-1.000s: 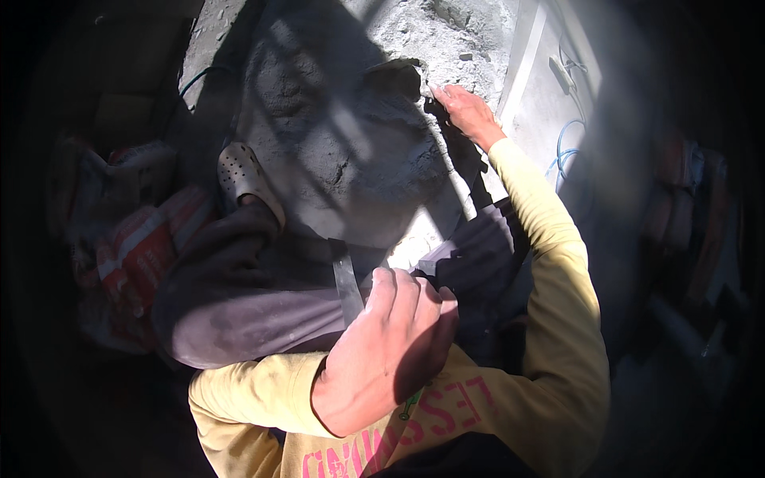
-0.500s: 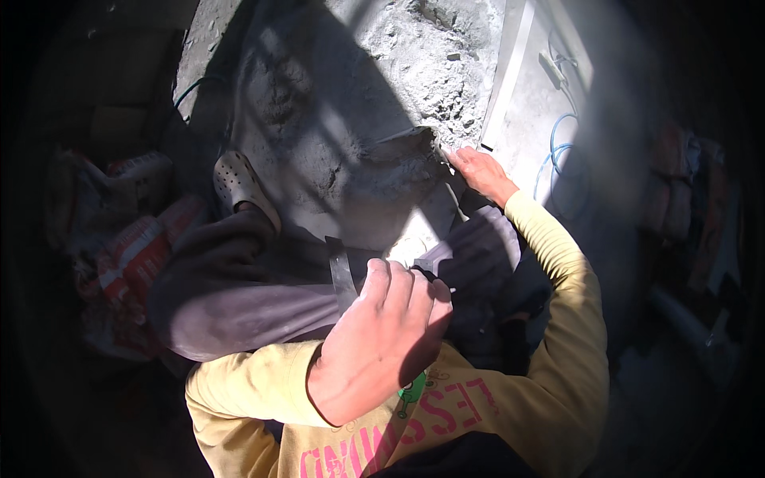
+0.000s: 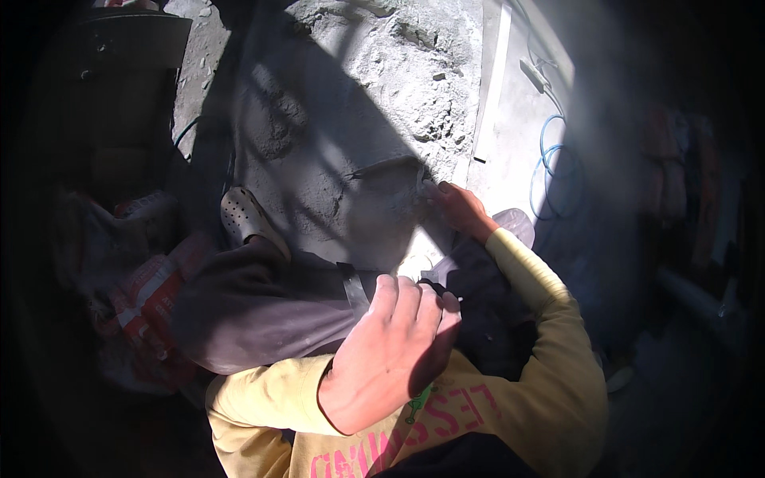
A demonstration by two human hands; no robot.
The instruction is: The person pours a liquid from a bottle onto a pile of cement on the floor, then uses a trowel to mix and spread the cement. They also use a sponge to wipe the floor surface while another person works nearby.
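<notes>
My left hand (image 3: 390, 342) is raised in front of my chest, back of the hand up, fingers curled round a flat tool. A thin grey metal blade (image 3: 353, 288) of it sticks out to the left of my knuckles. A small black part shows beyond the fingertips; the rest is under my palm. My right hand (image 3: 460, 209) reaches forward to the near right edge of a grey powder heap (image 3: 430, 84). Its fingers are bent together at the powder, with a pale, thin bit at their tips that I cannot make out.
A long white strip (image 3: 494, 88) lies right of the heap, beside a coiled blue cable (image 3: 550, 171) and a pale power socket block (image 3: 534, 74). My clog (image 3: 249, 217) rests left of the heap. Red and white sacks (image 3: 147, 299) lie in shadow at the left.
My right hand has drawn back toward me and a little left, out of the sunlight into shade. My left hand keeps its hold on the bladed tool. The whole view has shifted slightly.
</notes>
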